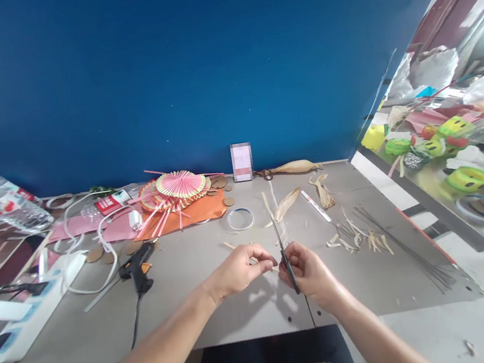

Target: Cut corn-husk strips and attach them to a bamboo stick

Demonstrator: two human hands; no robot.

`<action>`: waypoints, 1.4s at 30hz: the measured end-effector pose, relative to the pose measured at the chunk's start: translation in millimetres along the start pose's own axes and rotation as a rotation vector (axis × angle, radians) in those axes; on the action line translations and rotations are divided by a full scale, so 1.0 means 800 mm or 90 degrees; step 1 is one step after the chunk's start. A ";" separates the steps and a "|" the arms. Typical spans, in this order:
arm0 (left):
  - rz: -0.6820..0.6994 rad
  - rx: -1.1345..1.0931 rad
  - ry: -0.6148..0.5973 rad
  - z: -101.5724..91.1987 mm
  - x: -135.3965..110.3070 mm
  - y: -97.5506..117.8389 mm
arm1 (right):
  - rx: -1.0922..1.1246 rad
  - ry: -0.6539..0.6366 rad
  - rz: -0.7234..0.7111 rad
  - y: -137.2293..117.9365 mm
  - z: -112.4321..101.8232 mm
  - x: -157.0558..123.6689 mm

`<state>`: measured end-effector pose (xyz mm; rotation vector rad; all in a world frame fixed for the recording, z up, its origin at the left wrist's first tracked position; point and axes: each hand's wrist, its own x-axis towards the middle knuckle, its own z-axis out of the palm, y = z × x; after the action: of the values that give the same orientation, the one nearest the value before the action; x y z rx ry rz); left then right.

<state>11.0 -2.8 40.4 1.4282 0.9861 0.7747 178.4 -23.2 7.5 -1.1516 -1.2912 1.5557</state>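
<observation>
Before a blue wall [191, 74], over a gray table [174, 311], the left hand [241, 270] pinches a pale strip [276, 269], seemingly to steady it, beside the right hand [309, 269], which grips scissors [285, 261] with blades [279, 237] pointed away, perhaps for safety.

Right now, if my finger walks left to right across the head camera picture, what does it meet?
White rectangular power strip, black plastic glue gun, bare left hand, bare right hand holding black-handled metal scissors, thin dark wires.

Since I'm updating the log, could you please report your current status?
Left hand holding pale strip. Right hand holding scissors. Dry leaf near scissors' tips.
</observation>
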 end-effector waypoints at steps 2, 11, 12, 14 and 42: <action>0.020 0.070 -0.021 0.000 0.001 0.003 | -0.035 -0.026 -0.005 -0.001 -0.003 0.001; -0.015 0.050 -0.014 0.005 0.001 -0.016 | -0.047 -0.032 -0.016 -0.008 -0.008 0.009; -0.040 0.014 0.017 0.007 0.002 -0.019 | -0.039 -0.002 -0.030 -0.008 -0.008 0.010; -0.096 -0.086 0.109 0.012 0.002 -0.024 | -0.044 0.059 -0.064 -0.004 -0.007 0.008; -0.142 -0.529 0.466 0.048 -0.003 -0.039 | -0.550 0.168 -0.129 0.057 0.005 -0.023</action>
<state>40.1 -22.4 5.9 0.2940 1.1323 1.3723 178.4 -49.3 -34.1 -1.6008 -1.8823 0.6404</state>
